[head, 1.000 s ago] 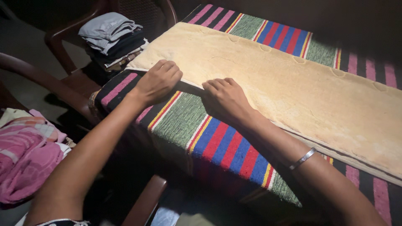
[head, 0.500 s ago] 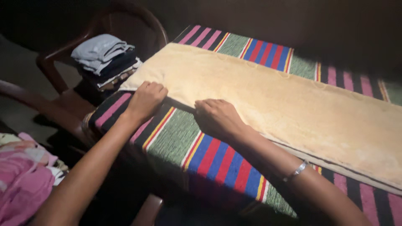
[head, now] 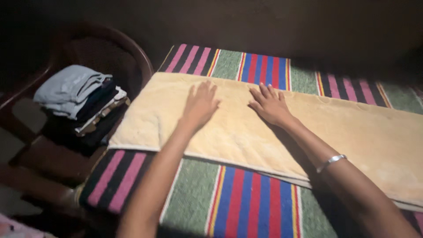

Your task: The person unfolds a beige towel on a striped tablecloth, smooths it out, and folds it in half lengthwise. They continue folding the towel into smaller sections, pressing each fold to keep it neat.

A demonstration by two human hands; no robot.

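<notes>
Head view: a folded cream towel [head: 246, 132] lies flat on a striped cover [head: 246, 202]. Its long axis runs from the near left, beside the chair [head: 53, 163], to the far right, where the picture's edge cuts it off. Its short left end faces the chair. Both hands lie flat on the towel, fingers spread and pointing away from the person, grasping nothing. The left hand [head: 200, 105] is near the towel's far long edge; the right hand [head: 269, 105] is just beside it, the two apart. A bracelet [head: 330, 162] circles the right wrist. A pile of folded clothes [head: 83, 101] sits on the chair seat. The room behind is too dark to make out, and the towel's lower layers show only as a thin edge along the near side.
</notes>
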